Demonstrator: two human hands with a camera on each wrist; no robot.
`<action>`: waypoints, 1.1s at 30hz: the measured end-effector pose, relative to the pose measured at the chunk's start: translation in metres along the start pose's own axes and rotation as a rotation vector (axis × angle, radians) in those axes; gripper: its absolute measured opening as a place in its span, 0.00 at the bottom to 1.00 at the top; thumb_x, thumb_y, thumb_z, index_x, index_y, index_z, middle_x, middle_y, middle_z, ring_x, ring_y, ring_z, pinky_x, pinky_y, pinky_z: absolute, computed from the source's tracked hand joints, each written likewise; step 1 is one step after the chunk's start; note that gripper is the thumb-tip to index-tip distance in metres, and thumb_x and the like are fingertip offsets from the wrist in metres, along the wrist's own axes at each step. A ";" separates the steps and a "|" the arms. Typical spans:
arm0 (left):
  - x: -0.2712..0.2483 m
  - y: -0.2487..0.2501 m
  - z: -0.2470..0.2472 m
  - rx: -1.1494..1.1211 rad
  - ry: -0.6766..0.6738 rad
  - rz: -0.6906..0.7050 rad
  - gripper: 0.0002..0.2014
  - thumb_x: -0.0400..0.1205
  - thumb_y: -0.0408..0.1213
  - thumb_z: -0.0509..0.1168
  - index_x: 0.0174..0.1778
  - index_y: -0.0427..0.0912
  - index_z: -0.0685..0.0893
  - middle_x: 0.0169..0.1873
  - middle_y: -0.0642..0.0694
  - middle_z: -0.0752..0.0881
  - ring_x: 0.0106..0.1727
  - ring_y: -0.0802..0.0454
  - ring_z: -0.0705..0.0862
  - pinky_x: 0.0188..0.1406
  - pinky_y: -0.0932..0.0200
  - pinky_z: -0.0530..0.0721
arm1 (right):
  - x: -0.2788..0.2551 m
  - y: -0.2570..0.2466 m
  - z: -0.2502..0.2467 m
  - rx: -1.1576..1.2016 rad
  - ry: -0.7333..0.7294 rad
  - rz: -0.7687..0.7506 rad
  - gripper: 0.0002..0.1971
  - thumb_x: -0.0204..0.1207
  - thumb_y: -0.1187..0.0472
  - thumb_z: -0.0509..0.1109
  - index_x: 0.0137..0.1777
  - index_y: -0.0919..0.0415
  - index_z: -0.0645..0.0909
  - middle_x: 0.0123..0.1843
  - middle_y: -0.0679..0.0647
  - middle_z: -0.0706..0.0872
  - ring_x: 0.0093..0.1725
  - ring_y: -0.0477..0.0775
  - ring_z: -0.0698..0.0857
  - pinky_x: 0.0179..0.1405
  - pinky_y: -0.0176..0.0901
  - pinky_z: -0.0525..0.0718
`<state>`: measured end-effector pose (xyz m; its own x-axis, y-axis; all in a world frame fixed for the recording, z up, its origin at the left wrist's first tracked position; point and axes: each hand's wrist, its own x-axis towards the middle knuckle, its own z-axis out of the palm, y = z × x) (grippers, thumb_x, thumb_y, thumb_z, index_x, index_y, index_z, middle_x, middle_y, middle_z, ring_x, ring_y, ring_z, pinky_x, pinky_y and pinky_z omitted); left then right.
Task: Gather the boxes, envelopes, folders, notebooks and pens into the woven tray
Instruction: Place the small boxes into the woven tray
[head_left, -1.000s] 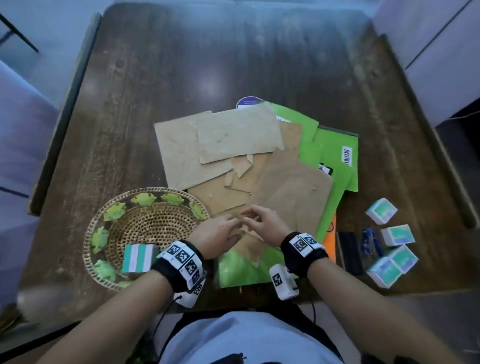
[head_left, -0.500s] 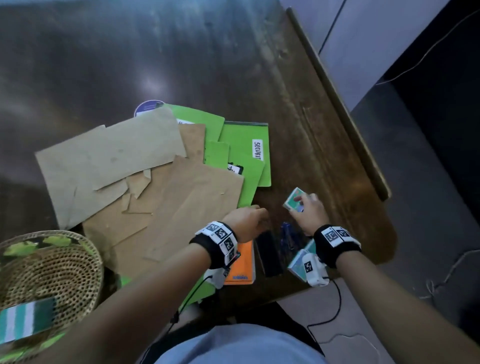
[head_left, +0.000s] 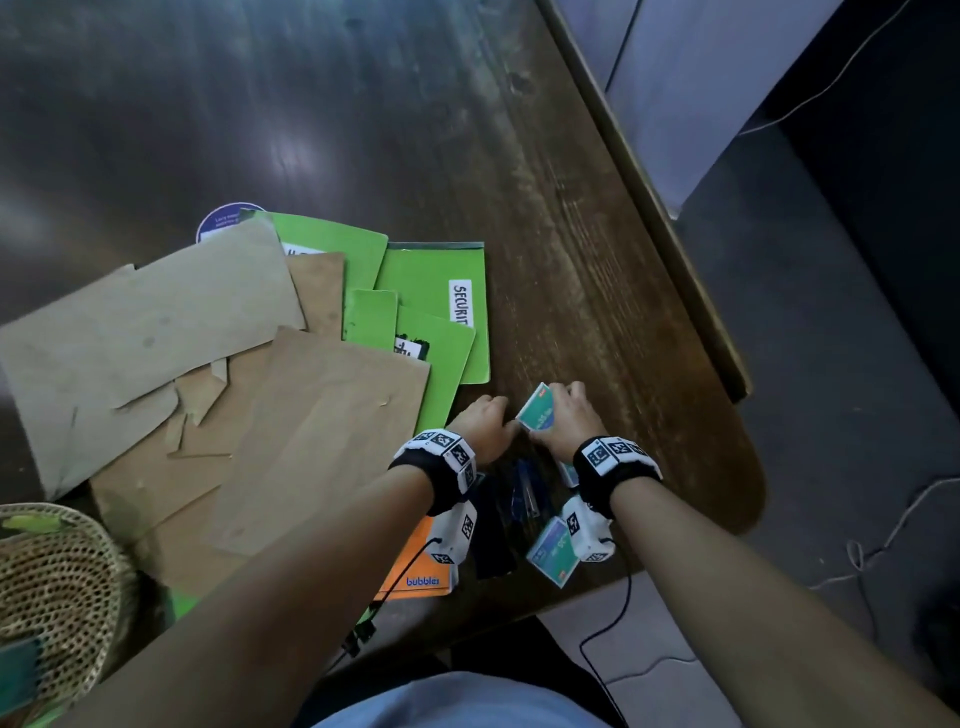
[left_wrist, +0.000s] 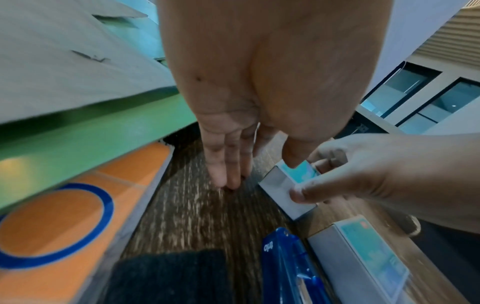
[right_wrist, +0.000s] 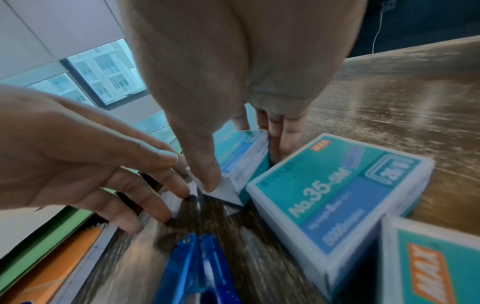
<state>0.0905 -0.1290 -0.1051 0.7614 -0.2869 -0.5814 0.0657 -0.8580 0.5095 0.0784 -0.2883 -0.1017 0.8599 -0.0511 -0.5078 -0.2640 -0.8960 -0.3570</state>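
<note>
1. Right hand (head_left: 563, 415) grips a teal staple box (head_left: 537, 409), thumb on the near white end and fingers on the far side, as the right wrist view shows; the box sits tilted, one corner down on the wooden table (head_left: 571, 260), right of centre in the head view.
2. Left hand (head_left: 485, 423) holds nothing. Its fingers are straight and spread narrowly, tips at or just above the table, just left of the gripped box; contact with the box cannot be confirmed.
3. Second staple box (right_wrist: 337, 193), printed "No.35-5M", lies flat beside the gripped one, lower right of it in the right wrist view. Third box (right_wrist: 431, 265), marked "MAX", lies in the lower right corner of that view.
4. Blue transparent pens (left_wrist: 288, 267) lie on the table between the hands, near the lower edge of the left wrist view, beside a dark case (left_wrist: 168, 277).
5. Orange notebook (head_left: 415, 566), marked "bubbles", lies under the left wrist, partly covered by green folders (head_left: 431, 291) and brown envelopes (head_left: 156, 332) spread across the left half of the head view.
6. Woven tray (head_left: 57, 582) stands at the lower left edge of the head view, well apart from both hands; a striped item in it is cut off by the frame.
</note>
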 end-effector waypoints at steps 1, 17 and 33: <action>0.001 0.002 0.001 -0.037 0.015 -0.016 0.27 0.87 0.50 0.61 0.79 0.38 0.71 0.71 0.36 0.76 0.73 0.39 0.76 0.71 0.51 0.74 | 0.000 0.001 -0.001 0.030 0.000 -0.025 0.32 0.70 0.50 0.81 0.69 0.59 0.72 0.64 0.57 0.70 0.60 0.59 0.81 0.58 0.50 0.81; -0.047 -0.046 -0.040 -0.216 0.190 0.339 0.21 0.76 0.34 0.76 0.64 0.40 0.82 0.55 0.42 0.83 0.54 0.47 0.83 0.53 0.54 0.82 | -0.037 -0.033 -0.022 0.309 -0.105 -0.367 0.22 0.74 0.63 0.78 0.66 0.47 0.79 0.59 0.45 0.88 0.61 0.44 0.86 0.63 0.46 0.85; -0.293 -0.257 -0.090 -0.309 0.360 0.135 0.30 0.77 0.40 0.74 0.76 0.45 0.76 0.62 0.50 0.86 0.57 0.58 0.84 0.59 0.65 0.82 | -0.137 -0.275 0.112 -0.083 -0.360 -0.753 0.21 0.76 0.49 0.73 0.69 0.48 0.77 0.57 0.50 0.87 0.55 0.53 0.86 0.53 0.48 0.83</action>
<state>-0.0915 0.2141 -0.0092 0.9472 -0.1747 -0.2690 0.0979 -0.6411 0.7612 -0.0155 0.0147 -0.0213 0.5983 0.7050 -0.3809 0.3698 -0.6646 -0.6492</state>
